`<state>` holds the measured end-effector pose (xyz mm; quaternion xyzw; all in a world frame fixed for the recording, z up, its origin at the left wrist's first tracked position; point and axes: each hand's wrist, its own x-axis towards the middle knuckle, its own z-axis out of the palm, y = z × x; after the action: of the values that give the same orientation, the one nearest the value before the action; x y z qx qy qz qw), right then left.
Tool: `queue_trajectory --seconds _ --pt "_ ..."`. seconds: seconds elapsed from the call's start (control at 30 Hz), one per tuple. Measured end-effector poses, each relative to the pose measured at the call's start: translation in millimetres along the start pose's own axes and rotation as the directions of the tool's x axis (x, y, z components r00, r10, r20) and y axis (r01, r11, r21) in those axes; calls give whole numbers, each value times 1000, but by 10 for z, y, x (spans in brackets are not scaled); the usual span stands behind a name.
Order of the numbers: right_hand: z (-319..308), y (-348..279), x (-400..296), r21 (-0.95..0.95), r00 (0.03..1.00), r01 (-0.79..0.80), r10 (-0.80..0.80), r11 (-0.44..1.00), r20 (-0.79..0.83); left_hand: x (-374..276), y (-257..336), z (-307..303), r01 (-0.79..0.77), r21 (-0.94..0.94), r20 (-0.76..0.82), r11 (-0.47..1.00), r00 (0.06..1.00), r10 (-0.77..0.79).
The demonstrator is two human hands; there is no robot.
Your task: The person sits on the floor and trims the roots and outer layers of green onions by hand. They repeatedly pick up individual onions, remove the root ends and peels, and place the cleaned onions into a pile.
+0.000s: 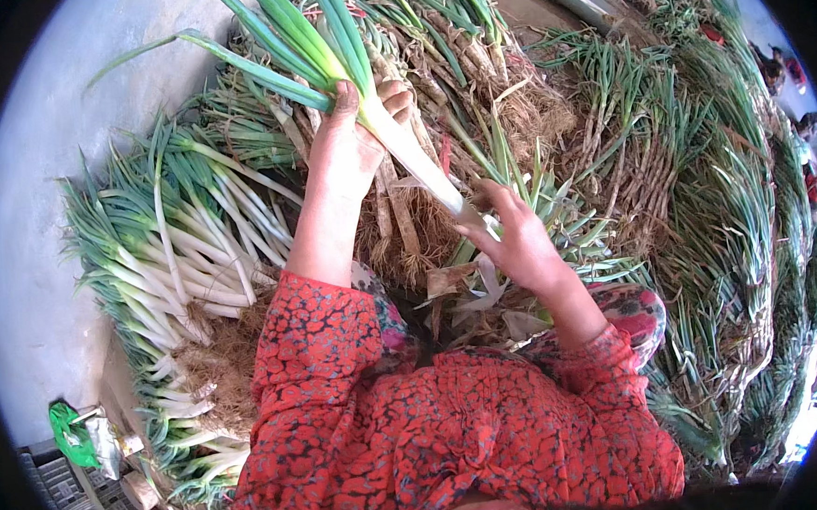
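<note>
A large green onion [413, 151], with a smooth white stalk and green leaves, slants across the space in front of me, leaves up and to the left. My left hand [348, 136] is wrapped around it where the white turns green, the thumb on top. At the stalk's lower end is my right hand [523, 237], its thumb and fingers around the white tip, partly hiding it. Below the stalk lie stripped leaves and pale peelings [484, 285] between my knees. Unpeeled onions with brown, rooty ends [396, 217] lie just beyond.
White-stalked onions [171, 269] are heaped on my left, their brown roots [225, 357] towards me. More bundles of unpeeled onions [625, 129] spread along the right. A pale wall [43, 242] borders the left side. Near it, a green plastic bag [72, 430] sits by a woven seat [79, 496].
</note>
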<state>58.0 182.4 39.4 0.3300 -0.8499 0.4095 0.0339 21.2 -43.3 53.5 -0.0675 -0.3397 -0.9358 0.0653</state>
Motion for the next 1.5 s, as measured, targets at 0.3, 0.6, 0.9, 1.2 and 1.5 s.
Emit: queue_trajectory --seconds 0.3,0.6,0.9,1.2,1.5 --pt "338 80 119 277 989 -116 86 954 118 -94 -27 38 26 -22 -47 999 999 -27" --pt "471 155 260 376 930 -350 270 858 248 -125 18 108 52 128 -5 990 999 -51" --pt "908 510 162 557 633 -760 576 334 517 -69 -100 222 -85 369 -174 925 972 159" --pt "412 484 232 791 680 -610 485 -41 549 58 216 29 -217 225 -367 950 884 289" --pt "79 1352 -641 -165 609 -576 556 800 566 -82 609 -363 -246 311 -435 918 822 368"
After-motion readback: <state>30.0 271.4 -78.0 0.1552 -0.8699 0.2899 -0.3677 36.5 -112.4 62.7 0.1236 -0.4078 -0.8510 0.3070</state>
